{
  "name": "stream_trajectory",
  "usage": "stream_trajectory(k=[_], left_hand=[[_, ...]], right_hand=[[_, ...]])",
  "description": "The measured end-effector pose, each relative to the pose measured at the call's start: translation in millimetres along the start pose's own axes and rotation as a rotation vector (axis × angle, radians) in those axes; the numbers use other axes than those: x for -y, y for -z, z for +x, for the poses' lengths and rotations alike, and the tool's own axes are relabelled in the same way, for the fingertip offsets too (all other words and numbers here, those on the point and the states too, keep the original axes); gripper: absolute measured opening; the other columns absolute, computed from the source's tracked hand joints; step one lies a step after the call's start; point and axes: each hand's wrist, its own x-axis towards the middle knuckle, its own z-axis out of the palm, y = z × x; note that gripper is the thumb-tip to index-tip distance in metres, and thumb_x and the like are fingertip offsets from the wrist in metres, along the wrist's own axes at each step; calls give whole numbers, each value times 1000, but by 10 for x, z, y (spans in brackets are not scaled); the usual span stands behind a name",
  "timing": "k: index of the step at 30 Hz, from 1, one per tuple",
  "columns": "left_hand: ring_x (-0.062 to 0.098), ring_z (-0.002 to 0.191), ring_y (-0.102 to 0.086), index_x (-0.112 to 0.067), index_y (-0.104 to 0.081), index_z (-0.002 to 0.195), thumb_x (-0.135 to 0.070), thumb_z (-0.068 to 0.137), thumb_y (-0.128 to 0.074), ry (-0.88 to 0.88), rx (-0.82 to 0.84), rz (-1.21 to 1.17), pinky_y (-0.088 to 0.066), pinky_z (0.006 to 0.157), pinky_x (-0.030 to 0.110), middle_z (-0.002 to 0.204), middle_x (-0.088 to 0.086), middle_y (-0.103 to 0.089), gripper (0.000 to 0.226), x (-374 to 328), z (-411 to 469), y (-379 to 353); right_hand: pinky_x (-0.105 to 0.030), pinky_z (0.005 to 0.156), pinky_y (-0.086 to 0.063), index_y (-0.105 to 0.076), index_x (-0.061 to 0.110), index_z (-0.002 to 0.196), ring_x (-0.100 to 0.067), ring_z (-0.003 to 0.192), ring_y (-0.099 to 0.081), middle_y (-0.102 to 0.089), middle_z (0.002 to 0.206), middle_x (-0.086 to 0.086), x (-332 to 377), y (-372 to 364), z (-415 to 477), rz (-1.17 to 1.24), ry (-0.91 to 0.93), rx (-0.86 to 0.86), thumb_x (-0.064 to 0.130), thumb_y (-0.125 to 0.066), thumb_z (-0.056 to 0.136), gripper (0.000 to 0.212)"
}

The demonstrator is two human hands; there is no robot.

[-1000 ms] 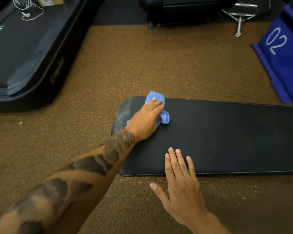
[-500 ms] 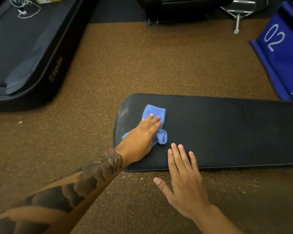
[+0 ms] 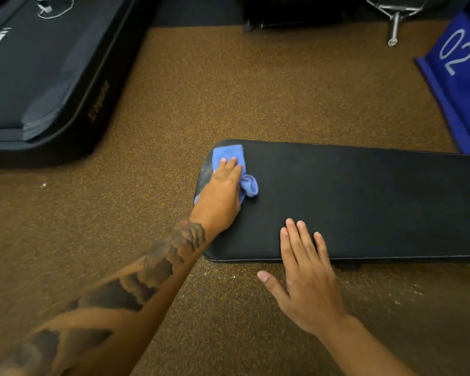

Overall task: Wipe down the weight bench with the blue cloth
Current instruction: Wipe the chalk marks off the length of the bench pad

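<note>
The black padded weight bench (image 3: 364, 202) runs from the centre to the right edge of the view. A blue cloth (image 3: 229, 158) lies on its far left corner. My left hand (image 3: 220, 194) presses flat on the cloth, fingers pointing away from me, and covers the cloth's middle; a bunched fold sticks out to the right of the hand. My right hand (image 3: 307, 278) rests with spread fingers on the bench's near edge, holding nothing; its thumb hangs off the pad.
Brown speckled rubber floor (image 3: 228, 90) surrounds the bench. A black treadmill base (image 3: 46, 85) lies at the upper left. A blue box marked 02 (image 3: 456, 66) stands at the upper right, with a metal frame part (image 3: 395, 25) and dark equipment behind.
My left hand slid the cloth toward me on the bench's left end, then pushed it back to the far left corner. My right hand stayed on the near edge.
</note>
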Motion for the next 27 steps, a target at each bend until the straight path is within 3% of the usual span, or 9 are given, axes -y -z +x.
stream_trajectory(k=[4, 10, 15, 20, 24, 27], left_hand=[[47, 135, -31, 10, -45, 132, 1, 82, -55, -106, -12, 10, -21, 110, 52, 142, 29, -41, 51, -263, -567, -215], [36, 142, -22, 4, -38, 140, -3, 87, -60, -263, 99, 65, -23, 115, 44, 150, 21, -32, 57, -201, -20, -209], [33, 144, -18, 2, -35, 141, -5, 89, -56, -135, 79, 66, -21, 116, 40, 153, 19, -27, 57, 81, 323, -48], [37, 141, -25, 6, -41, 137, -1, 86, -60, 17, -54, 21, -30, 112, 49, 148, 22, -36, 54, 153, -341, 21], [39, 137, -31, 6, -42, 136, 0, 78, -70, -93, -39, 73, -25, 111, 51, 145, 24, -39, 65, -224, -992, -173], [40, 137, -32, 5, -42, 136, -3, 73, -75, -184, 16, 87, -21, 111, 49, 144, 22, -41, 72, -487, -990, -318]], right_hand=[[-50, 116, -15, -21, 5, 150, -24, 148, -6, -15, 159, -11, -7, 9, 0, 10, 3, 24, 68, -23, 94, 84], [-50, 116, -16, -23, 4, 149, -25, 147, -10, -18, 158, -12, -10, -1, 6, -2, 7, 13, 69, -22, 94, 85], [-50, 117, -14, -21, 5, 150, -24, 148, -6, -14, 159, -11, -6, 1, -1, -22, 6, 13, 68, -21, 94, 84], [-49, 118, -10, -19, 5, 150, -24, 148, -4, -13, 159, -11, -1, 19, -1, -27, 3, 26, 67, -21, 95, 83], [-49, 118, -10, -16, 6, 151, -24, 148, -1, -9, 160, -11, -15, 12, -8, -23, 9, 35, 68, -19, 94, 84], [-49, 118, -11, -17, 7, 151, -23, 148, -4, -13, 160, -11, -20, 7, -8, 5, 11, 23, 69, -21, 94, 85]])
